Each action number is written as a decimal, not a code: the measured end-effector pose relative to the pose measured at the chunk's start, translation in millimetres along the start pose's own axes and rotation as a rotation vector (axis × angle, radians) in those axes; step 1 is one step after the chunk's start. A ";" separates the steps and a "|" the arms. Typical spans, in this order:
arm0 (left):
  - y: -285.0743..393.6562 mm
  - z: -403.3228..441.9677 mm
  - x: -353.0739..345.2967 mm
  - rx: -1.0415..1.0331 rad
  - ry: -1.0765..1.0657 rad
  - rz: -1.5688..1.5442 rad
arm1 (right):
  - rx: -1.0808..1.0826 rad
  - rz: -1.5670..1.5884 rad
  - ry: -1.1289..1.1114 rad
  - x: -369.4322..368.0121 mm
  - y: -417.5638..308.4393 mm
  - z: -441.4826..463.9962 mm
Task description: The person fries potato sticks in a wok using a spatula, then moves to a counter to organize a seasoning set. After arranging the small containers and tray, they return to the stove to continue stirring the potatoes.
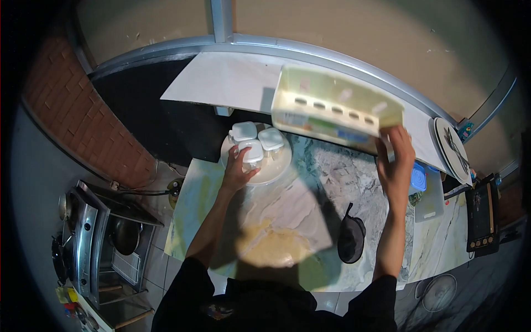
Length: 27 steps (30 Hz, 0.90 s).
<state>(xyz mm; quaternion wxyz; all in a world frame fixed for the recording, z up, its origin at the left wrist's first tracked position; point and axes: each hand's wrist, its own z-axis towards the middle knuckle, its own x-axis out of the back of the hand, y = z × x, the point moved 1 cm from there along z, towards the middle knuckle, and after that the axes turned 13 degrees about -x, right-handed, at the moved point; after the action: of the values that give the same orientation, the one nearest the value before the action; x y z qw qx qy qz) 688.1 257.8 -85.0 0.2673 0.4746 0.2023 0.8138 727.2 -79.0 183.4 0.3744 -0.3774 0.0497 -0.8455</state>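
My left hand [238, 170] is closed around a clear jar with a white lid [250, 150]. That jar stands at the front of a group on a round cream plate [272, 178]. Behind it are two more white-lidded jars, one at the back left [244, 131] and another at the right [271, 138]. With my right hand [396, 157] I grip the right end of a long cream plastic bin [326, 105], which is tilted so its inside shows. Oval holes run along the bin, and blurred labels mark its near side. No contents are visible inside it.
A white raised shelf [221, 77] runs behind the marbled counter [276, 216]. On the counter lies a dark cloth item with a loop [351, 238]. Plates with utensils [452, 146], a blue-lidded container [418, 178] and an oven [482, 213] are right; a stove [88, 238] is left.
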 end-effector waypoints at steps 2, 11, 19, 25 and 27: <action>-25.7 2.3 -12.6 -0.056 -0.021 0.038 | -0.029 -0.012 -0.033 26.3 -8.5 -41.2; -9.7 9.9 -5.8 -0.105 0.079 -0.035 | -0.159 0.090 -0.361 20.8 -0.6 -200.2; 29.8 -11.4 25.9 0.058 0.167 -0.514 | -0.305 0.096 -0.353 -39.5 26.0 -298.9; 101.3 -28.4 58.5 -0.087 0.105 -0.617 | -0.351 0.150 -0.371 -70.7 17.6 -295.5; 117.7 -40.5 55.9 -0.124 0.080 -0.649 | -0.454 0.257 -0.385 -73.1 10.0 -282.9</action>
<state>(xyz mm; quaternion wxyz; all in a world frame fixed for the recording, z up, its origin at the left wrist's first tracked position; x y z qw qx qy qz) 601.1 198.6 1.9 0.5328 0.3359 0.3034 0.7150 573.8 -93.3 -65.1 0.3868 -0.5950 0.2124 -0.6718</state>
